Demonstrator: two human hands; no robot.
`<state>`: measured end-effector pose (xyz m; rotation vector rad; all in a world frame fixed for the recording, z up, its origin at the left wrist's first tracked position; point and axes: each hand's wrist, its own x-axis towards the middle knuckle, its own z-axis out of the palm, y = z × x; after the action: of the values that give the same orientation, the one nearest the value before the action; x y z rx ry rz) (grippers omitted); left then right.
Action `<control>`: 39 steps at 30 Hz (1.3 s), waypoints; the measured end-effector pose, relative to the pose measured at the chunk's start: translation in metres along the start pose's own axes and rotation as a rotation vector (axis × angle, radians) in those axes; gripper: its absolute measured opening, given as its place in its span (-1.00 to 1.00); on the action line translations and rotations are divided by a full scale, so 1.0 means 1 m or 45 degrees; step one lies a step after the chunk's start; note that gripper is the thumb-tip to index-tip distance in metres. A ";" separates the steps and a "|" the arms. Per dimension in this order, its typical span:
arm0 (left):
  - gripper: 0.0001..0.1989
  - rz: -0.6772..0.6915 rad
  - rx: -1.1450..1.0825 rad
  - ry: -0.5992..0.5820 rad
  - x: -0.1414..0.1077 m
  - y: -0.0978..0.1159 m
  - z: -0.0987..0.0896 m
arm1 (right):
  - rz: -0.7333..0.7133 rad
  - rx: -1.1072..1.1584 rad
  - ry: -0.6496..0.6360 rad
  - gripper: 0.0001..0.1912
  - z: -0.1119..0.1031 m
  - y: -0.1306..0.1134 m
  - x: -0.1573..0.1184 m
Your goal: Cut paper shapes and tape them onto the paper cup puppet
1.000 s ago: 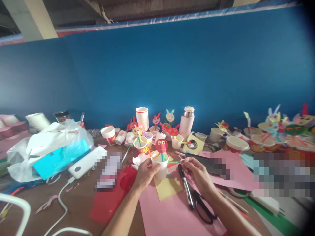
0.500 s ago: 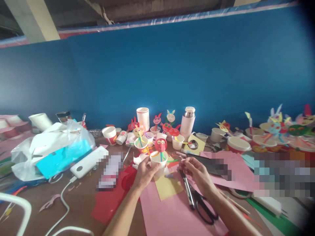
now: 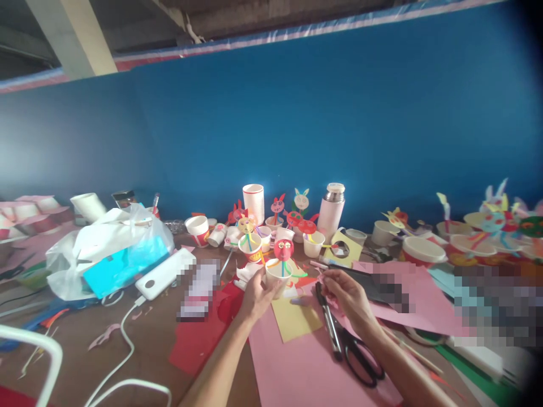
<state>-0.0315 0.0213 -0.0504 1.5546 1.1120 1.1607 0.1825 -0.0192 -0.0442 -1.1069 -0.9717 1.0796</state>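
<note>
My left hand (image 3: 257, 299) is closed round the side of a white paper cup (image 3: 277, 273). A red round paper face (image 3: 284, 249) with coloured strips for limbs stands up out of this cup. To its right, my right hand (image 3: 345, 291) makes a pinch over the table, with a small pinkish scrap partly showing at the fingertips; its exact kind is unclear. Below that hand lie a black-and-silver pen (image 3: 328, 322) and black-handled scissors (image 3: 362, 359) on a pink paper sheet (image 3: 292, 367). A yellow paper square (image 3: 296, 320) rests between the hands.
More cups with paper figures, such as a yellow-faced one (image 3: 246, 224), crowd the back beside a pink thermos (image 3: 331, 213). At left are a plastic bag (image 3: 68, 274), a white power bank (image 3: 165, 275) with its cable, and a phone (image 3: 200, 288). A blue partition (image 3: 271, 124) stands behind.
The view has turned slightly left, so everything appears shifted to the right. Both hands keep nearly the same pose, the left one still on the paper cup.
</note>
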 end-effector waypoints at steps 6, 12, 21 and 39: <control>-0.47 -0.017 0.079 0.013 0.005 -0.009 0.000 | 0.021 0.008 -0.015 -0.72 0.000 0.000 0.000; -0.48 -0.039 0.113 0.032 0.006 -0.011 -0.002 | 0.045 0.030 -0.041 -0.77 0.003 -0.002 -0.002; -0.48 -0.198 -0.022 -0.051 0.000 0.004 -0.011 | 0.039 0.034 -0.071 -0.77 0.002 0.001 0.000; -0.69 -0.216 0.082 -0.508 -0.030 0.062 0.022 | 0.047 -0.296 -0.377 -0.73 0.003 -0.002 -0.006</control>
<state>-0.0056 -0.0235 -0.0006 1.6172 0.9944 0.6693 0.1785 -0.0251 -0.0426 -1.1753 -1.3420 1.2055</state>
